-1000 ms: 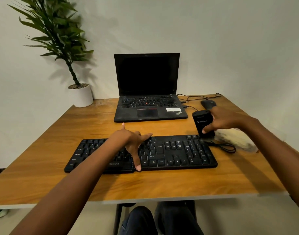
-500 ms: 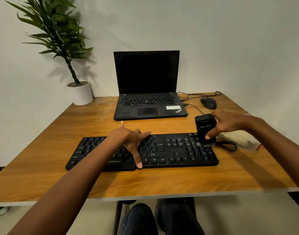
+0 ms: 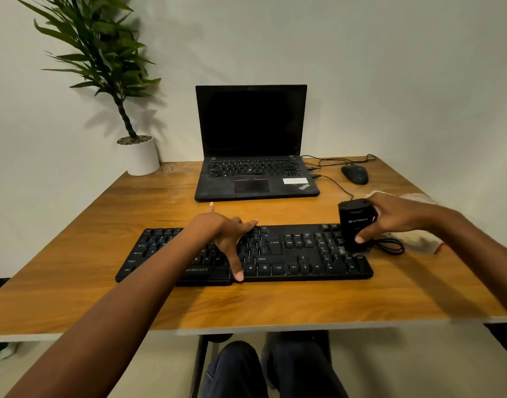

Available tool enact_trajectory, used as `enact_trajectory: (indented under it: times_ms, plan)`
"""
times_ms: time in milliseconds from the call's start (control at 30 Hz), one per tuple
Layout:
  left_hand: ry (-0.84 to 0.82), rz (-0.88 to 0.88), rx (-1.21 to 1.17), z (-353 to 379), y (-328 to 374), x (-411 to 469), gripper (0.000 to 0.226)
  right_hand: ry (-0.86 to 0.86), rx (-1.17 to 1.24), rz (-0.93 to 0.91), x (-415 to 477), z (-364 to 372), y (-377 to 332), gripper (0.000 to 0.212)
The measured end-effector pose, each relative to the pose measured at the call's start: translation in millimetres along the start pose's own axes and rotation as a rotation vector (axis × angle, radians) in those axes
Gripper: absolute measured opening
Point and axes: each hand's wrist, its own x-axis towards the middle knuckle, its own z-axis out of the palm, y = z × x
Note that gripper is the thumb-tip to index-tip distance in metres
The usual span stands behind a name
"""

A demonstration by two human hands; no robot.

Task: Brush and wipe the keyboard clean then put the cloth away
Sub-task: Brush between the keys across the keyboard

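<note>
Sitting at a wooden table against a pale wall, a person steadies the black keyboard near its front with the left hand, fingers splayed straight, thumb on the front edge. The right hand grips a boxy black brush, moved within the last second from behind the keyboard onto its number pad. A crumpled pale cloth lies just beside that end; a laptop, mouse and potted plant stand beyond.
</note>
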Motion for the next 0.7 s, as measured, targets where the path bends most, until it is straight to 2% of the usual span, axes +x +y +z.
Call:
enact_trajectory:
  times_ms: [133, 167, 267, 367, 467, 600, 633, 700]
  plan:
    - [0.001, -0.005, 0.010, 0, 2, 0, 0.128, -0.045, -0.246, 0.047, 4, -10, -14, 0.033]
    - [-0.002, -0.008, 0.011, 0, 2, 0, 0.128, -0.015, -0.211, 0.011, 7, -5, -20, 0.032]
    - [-0.004, -0.011, 0.022, 0, 3, 0, 0.128, 0.124, 0.128, -0.150, 9, 23, -38, 0.036]
    - [-0.002, -0.005, 0.024, 0, 3, -1, 0.128, 0.083, 0.267, -0.164, 6, 44, -32, 0.037]
    - [0.001, 0.002, 0.017, 1, -1, 1, 0.129, 0.034, 0.190, -0.062, -10, 29, -9, 0.039]
    - [0.007, 0.007, 0.006, 3, -2, 1, 0.129, -0.034, -0.150, 0.025, -19, -3, -1, 0.039]
    - [0.009, 0.008, 0.005, 3, -2, 1, 0.129, -0.038, -0.179, 0.023, -18, -5, -5, 0.038]
    - [0.011, 0.010, -0.001, 3, -2, 1, 0.129, 0.000, -0.077, -0.034, -15, 0, -22, 0.035]
